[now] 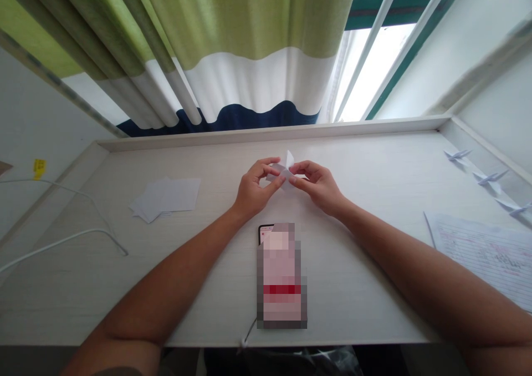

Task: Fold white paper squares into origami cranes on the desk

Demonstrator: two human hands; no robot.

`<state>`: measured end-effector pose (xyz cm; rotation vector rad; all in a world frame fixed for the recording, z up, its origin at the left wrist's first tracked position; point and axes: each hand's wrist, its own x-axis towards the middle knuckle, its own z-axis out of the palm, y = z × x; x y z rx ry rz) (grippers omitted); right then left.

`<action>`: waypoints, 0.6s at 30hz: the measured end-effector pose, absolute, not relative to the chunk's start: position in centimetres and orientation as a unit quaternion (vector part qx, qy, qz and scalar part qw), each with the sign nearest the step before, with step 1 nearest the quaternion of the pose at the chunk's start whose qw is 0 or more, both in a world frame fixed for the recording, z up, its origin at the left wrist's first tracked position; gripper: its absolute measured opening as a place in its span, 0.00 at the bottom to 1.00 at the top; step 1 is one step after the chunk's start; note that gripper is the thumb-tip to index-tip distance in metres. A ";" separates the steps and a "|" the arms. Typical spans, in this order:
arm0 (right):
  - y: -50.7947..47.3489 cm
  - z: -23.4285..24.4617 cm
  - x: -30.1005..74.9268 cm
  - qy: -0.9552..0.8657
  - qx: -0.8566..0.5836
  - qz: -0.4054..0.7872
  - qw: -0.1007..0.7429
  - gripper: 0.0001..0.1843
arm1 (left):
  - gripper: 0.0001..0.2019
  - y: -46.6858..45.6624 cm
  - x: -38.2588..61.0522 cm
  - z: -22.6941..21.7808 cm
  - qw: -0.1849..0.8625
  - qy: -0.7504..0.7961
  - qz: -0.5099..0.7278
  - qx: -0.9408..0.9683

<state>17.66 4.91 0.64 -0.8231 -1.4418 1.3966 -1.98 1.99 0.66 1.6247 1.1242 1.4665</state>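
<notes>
A small folded white paper figure (286, 172) with pointed flaps is held between both hands over the middle of the desk. My left hand (258, 184) pinches its left side with thumb and fingers. On the other side, my right hand (318, 184) grips it the same way. One flap stands upright above the fingertips, while the lower folds are partly covered by the thumbs. Below the hands lies a phone (281, 276), its screen blurred out.
White paper sheets (178, 194) lie in a loose stack at the left. Several folded paper figures (490, 181) line the right edge, above a lined written sheet (486, 248). A white cable (58, 247) crosses the left side. The desk's raised back rim (266, 133) runs below the curtain (257, 37).
</notes>
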 end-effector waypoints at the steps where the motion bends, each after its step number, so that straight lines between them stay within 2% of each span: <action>1: 4.9 0.6 17.6 -0.588 -0.335 0.567 0.469 0.18 | 0.07 2.0 -1.9 0.7 0.342 0.428 0.564 0.618; 9: 4.8 0.4 17.6 -0.615 -0.297 0.560 0.469 0.13 | 0.06 2.0 -2.0 0.7 0.344 0.420 0.561 0.625; 15: 4.9 0.4 18.0 -0.683 -0.341 0.442 0.470 0.09 | 0.05 2.1 -2.1 0.8 0.317 0.439 0.561 0.626; 18: 4.7 0.7 18.0 -0.691 -0.335 0.430 0.475 0.09 | 0.06 2.2 -2.0 0.7 0.330 0.432 0.564 0.621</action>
